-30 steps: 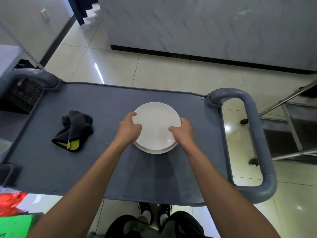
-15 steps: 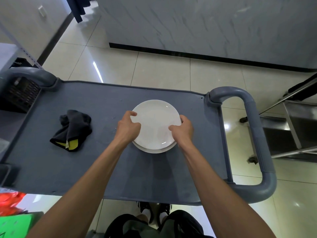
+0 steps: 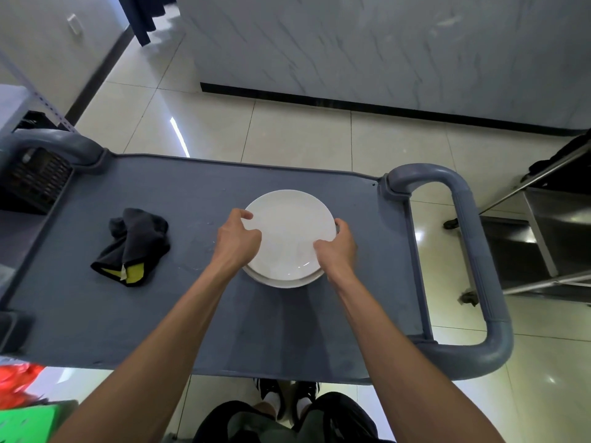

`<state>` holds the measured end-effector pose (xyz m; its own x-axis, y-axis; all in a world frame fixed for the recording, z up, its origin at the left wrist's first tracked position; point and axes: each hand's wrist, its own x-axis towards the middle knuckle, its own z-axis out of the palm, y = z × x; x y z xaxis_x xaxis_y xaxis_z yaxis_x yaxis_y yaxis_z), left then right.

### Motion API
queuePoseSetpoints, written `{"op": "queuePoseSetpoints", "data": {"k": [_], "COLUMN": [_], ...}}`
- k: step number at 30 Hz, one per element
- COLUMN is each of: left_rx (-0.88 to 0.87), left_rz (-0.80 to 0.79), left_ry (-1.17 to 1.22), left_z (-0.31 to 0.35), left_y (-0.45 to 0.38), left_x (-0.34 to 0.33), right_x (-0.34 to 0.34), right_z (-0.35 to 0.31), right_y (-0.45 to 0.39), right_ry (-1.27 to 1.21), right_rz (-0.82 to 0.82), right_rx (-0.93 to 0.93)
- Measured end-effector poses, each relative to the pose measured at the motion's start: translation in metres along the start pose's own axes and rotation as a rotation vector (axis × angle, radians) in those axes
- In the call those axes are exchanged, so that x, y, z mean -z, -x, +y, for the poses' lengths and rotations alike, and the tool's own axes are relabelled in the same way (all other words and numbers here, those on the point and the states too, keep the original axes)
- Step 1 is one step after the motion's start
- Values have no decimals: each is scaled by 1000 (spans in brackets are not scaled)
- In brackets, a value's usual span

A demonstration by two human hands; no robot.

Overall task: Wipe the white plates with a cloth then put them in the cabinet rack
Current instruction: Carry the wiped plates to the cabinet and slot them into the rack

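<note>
A small stack of white plates (image 3: 287,231) sits in the middle of a grey cart top (image 3: 198,314). My left hand (image 3: 236,239) grips the top plate's left rim, thumb on its face. My right hand (image 3: 337,247) grips its right rim the same way. The top plate sits slightly offset above the lower plate, whose edge shows at the near side. A crumpled black cloth with a yellow patch (image 3: 134,247) lies on the cart to the left, apart from both hands.
The cart has curved grey handles at the right (image 3: 473,257) and far left (image 3: 54,145). A steel rack frame (image 3: 550,238) stands to the right on the tiled floor. A dark crate (image 3: 35,180) sits at the left. A marble-look counter (image 3: 383,59) lies ahead.
Both hands have kept their hold on the top plate's rim; the plate has shifted slightly up off the one beneath. The cloth has not moved.
</note>
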<state>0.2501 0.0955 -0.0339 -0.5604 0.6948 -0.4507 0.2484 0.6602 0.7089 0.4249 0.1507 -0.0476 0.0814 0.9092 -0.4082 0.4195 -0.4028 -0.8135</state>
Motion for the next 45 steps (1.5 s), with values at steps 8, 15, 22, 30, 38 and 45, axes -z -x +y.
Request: {"op": "queuePoseSetpoints", "data": {"k": [8, 15, 22, 30, 38, 45], "left_rx": [22, 31, 44, 53, -47, -245], "left_rz": [13, 20, 73, -31, -161, -172], "left_ry": [54, 136, 258, 300, 280, 119], "left_z": [-7, -9, -11, -20, -13, 16], "left_y": [-3, -4, -10, -23, -12, 5], "left_x": [2, 6, 11, 23, 18, 6], "right_x": [0, 1, -5, -1, 23, 53], "right_z": [-2, -1, 4, -6, -15, -16], "right_y": [5, 9, 13, 18, 22, 37], "right_ry": [18, 39, 17, 5, 52, 35], "right_rz": [-38, -35, -56, -49, -21, 67], "right_rx": [-6, 17, -15, 77, 121, 173]}}
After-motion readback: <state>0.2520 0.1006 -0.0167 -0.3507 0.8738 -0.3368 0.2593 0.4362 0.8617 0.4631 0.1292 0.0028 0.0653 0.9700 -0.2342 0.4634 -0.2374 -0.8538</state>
